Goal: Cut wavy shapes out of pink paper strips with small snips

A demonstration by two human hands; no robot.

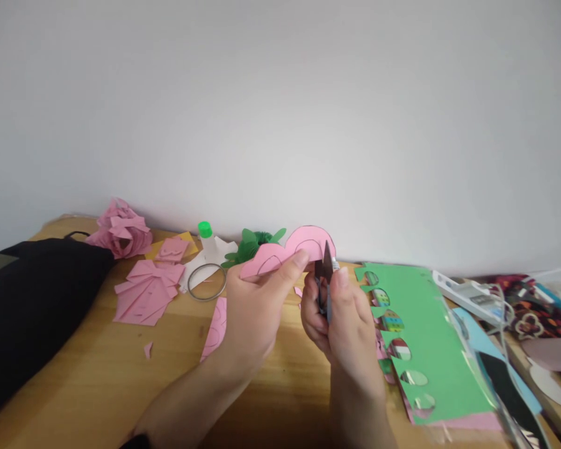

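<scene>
Where the pink paper [308, 234] is: above the surface [98, 368], right end at the blades, probably lifted so they reach its edge.
Left hand [257, 305]: pinching the paper, thumb on top, likely to stop it flexing.
Right hand [350, 318]: gripping the scissors [328, 268], tips up.
Glue stick [207, 242]: upright, cap on, looks parked aside.
Green sheet [434, 343]: flat, right of the right hand, seemingly kept clear.

You can see on your wooden worktop [84, 405] a black cloth [37, 305], which lies at the left edge, a grey ring [206, 300] near the back edge, a green sheet [432, 337] toward the right edge, and, toward the far right corner, a white device [470, 297] beside a dark patterned cloth [535, 312].
</scene>
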